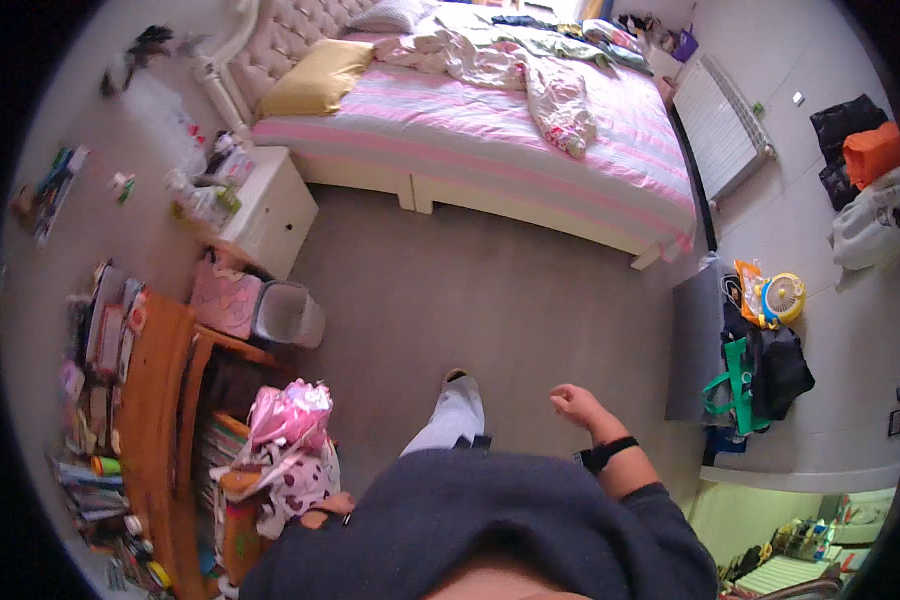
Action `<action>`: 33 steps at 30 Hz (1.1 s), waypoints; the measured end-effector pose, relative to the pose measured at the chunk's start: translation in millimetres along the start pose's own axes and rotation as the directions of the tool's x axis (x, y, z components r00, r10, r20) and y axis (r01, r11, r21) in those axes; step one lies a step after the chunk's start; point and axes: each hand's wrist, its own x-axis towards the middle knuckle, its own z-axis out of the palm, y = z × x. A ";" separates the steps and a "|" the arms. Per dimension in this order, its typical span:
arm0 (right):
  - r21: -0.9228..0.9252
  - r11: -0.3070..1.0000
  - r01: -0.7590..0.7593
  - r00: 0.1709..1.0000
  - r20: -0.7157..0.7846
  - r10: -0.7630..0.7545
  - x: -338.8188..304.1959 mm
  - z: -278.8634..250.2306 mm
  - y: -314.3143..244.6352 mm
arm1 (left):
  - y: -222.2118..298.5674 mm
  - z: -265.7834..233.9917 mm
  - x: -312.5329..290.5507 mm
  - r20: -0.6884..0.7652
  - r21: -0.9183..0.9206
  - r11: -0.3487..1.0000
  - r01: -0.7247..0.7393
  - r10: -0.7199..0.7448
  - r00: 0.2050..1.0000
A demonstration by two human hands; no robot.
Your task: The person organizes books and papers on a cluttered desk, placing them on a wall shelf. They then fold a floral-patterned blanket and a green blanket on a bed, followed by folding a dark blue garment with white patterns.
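My right hand point(576, 405) hangs over the floor with its fingers loosely curled in and nothing seen in them; a black band point(610, 453) circles that wrist. My left hand point(338, 504) shows only in part beside my dark top, and its fingers cannot be made out. Next to it is a chair point(240, 487) draped with a pink shiny garment point(290, 413) and a white cloth with dark spots point(305, 485). One foot in a slipper point(456, 377), below a light grey trouser leg point(448, 422), is on the floor in front of me.
Ahead stands a bed point(490, 105) with rumpled bedding and a yellow pillow point(317, 77). At left are a white nightstand point(275, 215), a grey bin point(288, 315) and a wooden desk point(155, 400). Bags, including a green one point(738, 385), and a yellow fan point(782, 296) sit at right.
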 end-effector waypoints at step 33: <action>0.011 0.987 -0.161 0.832 -0.536 0.142 721.9 -504.4 -267.3 | 293.6 -921.0 141.1 -0.448 -0.218 0.973 -0.071 -0.035 0.893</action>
